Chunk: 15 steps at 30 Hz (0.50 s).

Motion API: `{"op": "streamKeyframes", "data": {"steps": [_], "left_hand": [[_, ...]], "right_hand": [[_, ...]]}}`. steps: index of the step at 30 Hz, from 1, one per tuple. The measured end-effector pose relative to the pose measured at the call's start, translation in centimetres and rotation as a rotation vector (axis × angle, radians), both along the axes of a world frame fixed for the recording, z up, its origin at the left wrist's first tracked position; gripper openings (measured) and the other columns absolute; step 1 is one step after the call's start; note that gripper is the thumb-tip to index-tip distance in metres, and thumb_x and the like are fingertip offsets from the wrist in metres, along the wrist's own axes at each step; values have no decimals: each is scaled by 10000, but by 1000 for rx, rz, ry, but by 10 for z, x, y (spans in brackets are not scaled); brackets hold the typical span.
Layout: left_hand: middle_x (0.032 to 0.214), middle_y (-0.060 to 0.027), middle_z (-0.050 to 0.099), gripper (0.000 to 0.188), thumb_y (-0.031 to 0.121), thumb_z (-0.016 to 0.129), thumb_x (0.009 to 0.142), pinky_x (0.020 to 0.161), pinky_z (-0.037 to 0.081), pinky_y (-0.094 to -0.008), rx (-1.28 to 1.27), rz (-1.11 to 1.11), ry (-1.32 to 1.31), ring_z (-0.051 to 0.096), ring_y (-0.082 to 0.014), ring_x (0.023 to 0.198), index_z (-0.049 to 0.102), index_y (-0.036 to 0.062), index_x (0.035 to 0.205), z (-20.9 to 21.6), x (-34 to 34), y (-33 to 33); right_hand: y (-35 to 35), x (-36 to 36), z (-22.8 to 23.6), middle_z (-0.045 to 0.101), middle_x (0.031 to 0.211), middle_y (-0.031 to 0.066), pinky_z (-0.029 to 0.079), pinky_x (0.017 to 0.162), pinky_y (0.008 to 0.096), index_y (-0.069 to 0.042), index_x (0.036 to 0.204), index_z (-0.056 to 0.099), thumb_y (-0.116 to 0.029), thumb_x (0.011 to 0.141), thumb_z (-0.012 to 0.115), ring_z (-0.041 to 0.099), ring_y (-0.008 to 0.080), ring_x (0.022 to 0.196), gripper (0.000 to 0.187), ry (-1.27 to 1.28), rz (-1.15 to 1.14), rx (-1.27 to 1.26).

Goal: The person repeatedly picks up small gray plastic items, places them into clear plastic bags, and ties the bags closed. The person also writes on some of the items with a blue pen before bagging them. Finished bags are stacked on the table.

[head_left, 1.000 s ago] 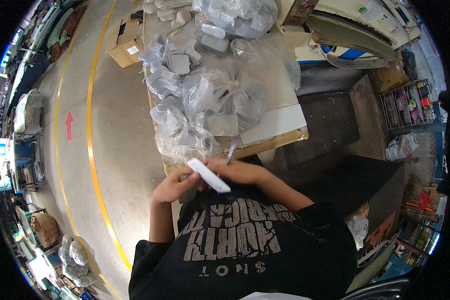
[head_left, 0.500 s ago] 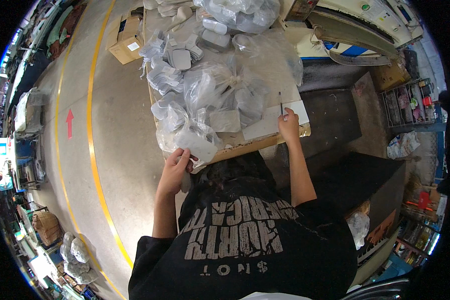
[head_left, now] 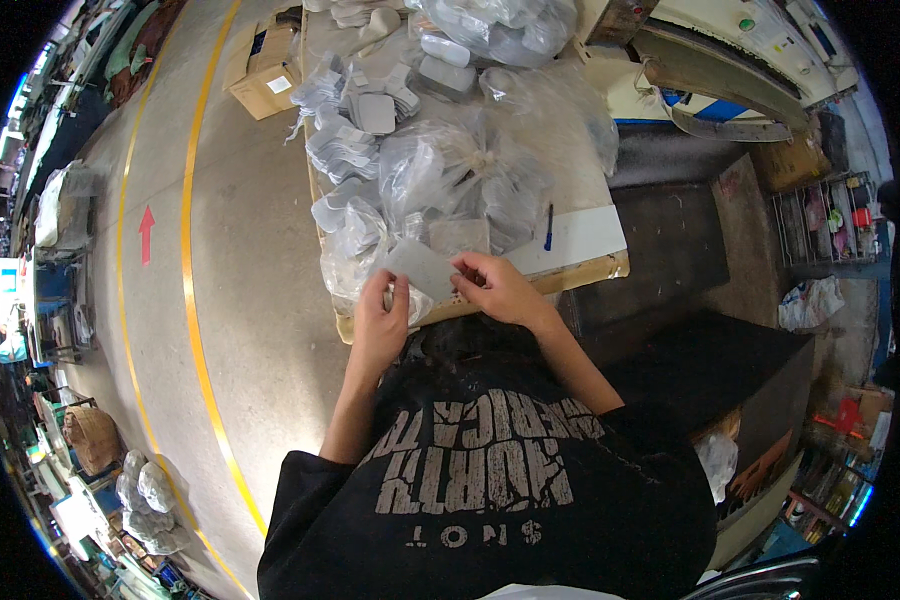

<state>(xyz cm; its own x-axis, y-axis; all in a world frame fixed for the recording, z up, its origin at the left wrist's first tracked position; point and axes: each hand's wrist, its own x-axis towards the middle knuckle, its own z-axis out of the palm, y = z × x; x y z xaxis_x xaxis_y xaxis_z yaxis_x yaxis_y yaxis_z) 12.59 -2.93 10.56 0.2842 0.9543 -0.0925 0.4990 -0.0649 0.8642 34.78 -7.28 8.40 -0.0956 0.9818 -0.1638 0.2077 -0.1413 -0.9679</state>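
- L hand (head_left: 380,322): fingers pinch pale flat piece (head_left: 419,268), nr-L edge
- R hand (head_left: 502,290): fingers curled at its R edge, can't tell if pinching
- piece btwn fingers, nr surface (head_left: 602,266) edge
- blue pen (head_left: 549,228) by white sheet (head_left: 588,236), past R fingers

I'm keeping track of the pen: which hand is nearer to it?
Right. In view, the right hand is below-left of the pen; the left hand is farther left and lower.

The pale piece (head_left: 422,268) looks smooth and matt, the clear plastic bags (head_left: 418,180) glossy and crinkled.
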Motion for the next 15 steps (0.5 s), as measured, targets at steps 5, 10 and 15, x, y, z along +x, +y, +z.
{"op": "streamKeyframes", "data": {"steps": [5,10,15], "left_hand": [[1366,-285,581,508,173,675,959,1040,469,-464,363,91,226,603,-424,1192,543,-8,1415,0,-5,10],[1052,-186,748,299,171,689,959,907,531,-376,-93,-1,145,708,-298,1004,706,6,1208,13,-37,19],[966,-42,702,165,107,628,1008,838,483,-285,-190,72,-271,599,-113,916,692,-16,1099,38,-52,14]], "right_hand": [[11,-8,-4,709,859,182,534,714,408,13,1105,678,-163,978,650,690,292,759,219,-164,-232,64],[22,-21,1,713,936,259,538,765,461,20,1060,715,-154,924,642,704,423,885,233,-252,-40,80],[43,-55,-15,711,928,248,531,794,504,-4,1053,722,-168,927,602,686,449,887,239,-253,183,151]]}}
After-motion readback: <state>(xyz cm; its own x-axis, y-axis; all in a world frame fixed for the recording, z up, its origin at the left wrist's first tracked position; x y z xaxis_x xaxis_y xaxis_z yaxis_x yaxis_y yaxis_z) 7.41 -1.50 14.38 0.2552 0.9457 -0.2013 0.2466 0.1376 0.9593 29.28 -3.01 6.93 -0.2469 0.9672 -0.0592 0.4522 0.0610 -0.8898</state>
